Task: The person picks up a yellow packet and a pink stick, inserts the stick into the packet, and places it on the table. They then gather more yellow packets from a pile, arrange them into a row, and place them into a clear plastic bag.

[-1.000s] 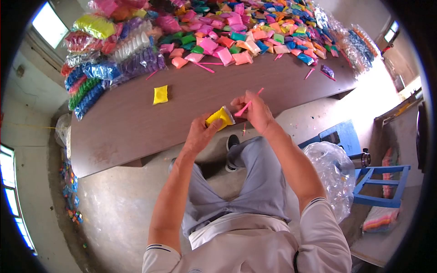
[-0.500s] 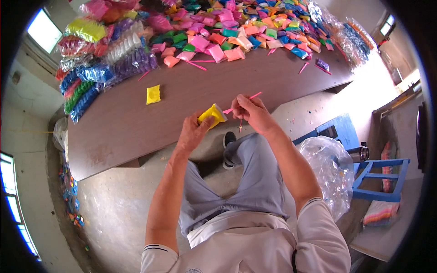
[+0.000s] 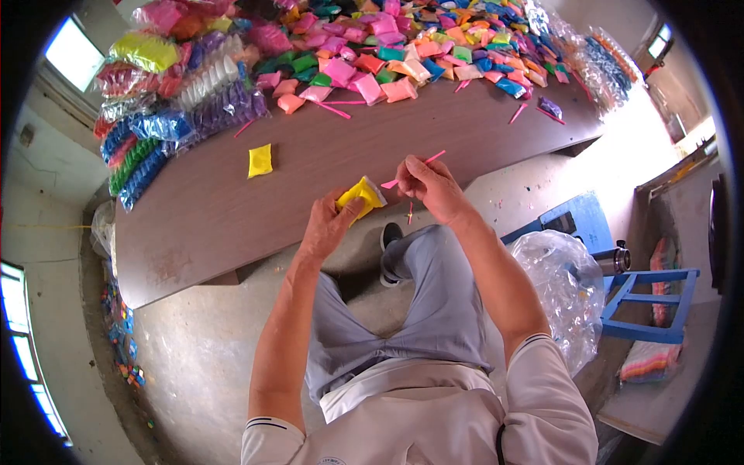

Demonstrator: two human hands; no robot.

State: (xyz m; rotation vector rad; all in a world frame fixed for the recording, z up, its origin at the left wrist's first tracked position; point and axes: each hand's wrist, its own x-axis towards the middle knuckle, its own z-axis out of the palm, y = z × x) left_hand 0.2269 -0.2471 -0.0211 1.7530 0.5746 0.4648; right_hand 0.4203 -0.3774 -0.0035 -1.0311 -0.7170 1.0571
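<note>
My left hand [image 3: 329, 225] grips a small yellow packet [image 3: 358, 194] just over the near edge of the brown table [image 3: 325, 167]. My right hand [image 3: 430, 186] pinches a thin pink stick [image 3: 418, 167] whose lower tip points at the packet's open top. A second yellow packet [image 3: 260, 160] lies alone on the table to the left. Loose pink sticks [image 3: 335, 111] lie farther back.
A heap of small coloured packets [image 3: 418, 46] covers the far side of the table, with bundled bags [image 3: 167, 116] at the far left. A clear plastic bag [image 3: 562, 294] and a blue stool [image 3: 647, 306] stand on the floor at my right.
The pink stick in my right hand has tilted and its tip has come closer to the yellow packet's opening. Both hands have shifted slightly left and away.
</note>
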